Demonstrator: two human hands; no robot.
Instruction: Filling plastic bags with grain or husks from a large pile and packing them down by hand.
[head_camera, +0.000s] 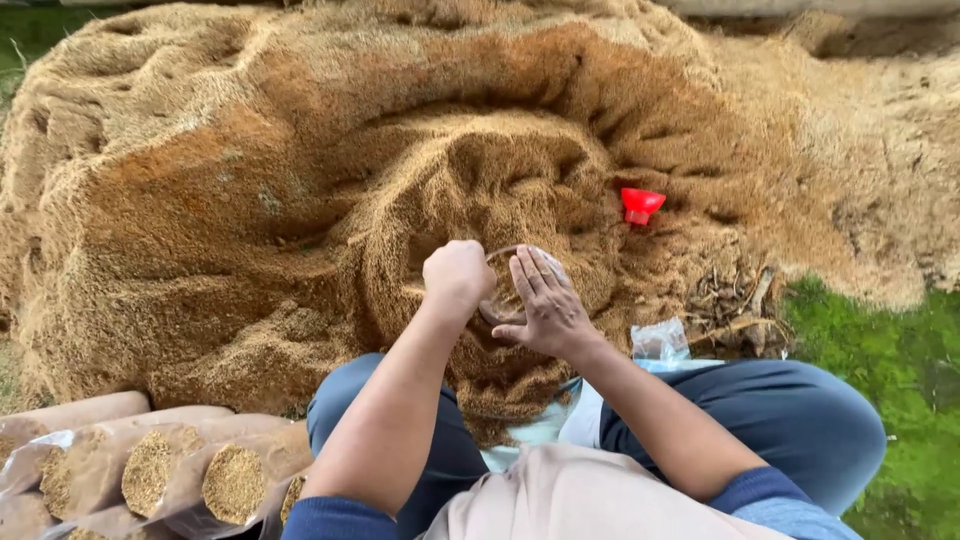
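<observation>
Where hands (505, 295) work, sawdust heap (250, 200), grass (880, 350)

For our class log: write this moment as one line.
left hand: fist in sawdust | right hand: flat on bag mouth | filled bags: stacked left

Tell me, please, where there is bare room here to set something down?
The green moss right of the right knee is bare. Left of the left hand, stacked filled bags crowd the ground. Ahead, the sawdust heap covers everything, with a red funnel beyond the right hand.

Rough matt sawdust heap (300, 200); glossy plastic funnel (640, 204).
</observation>
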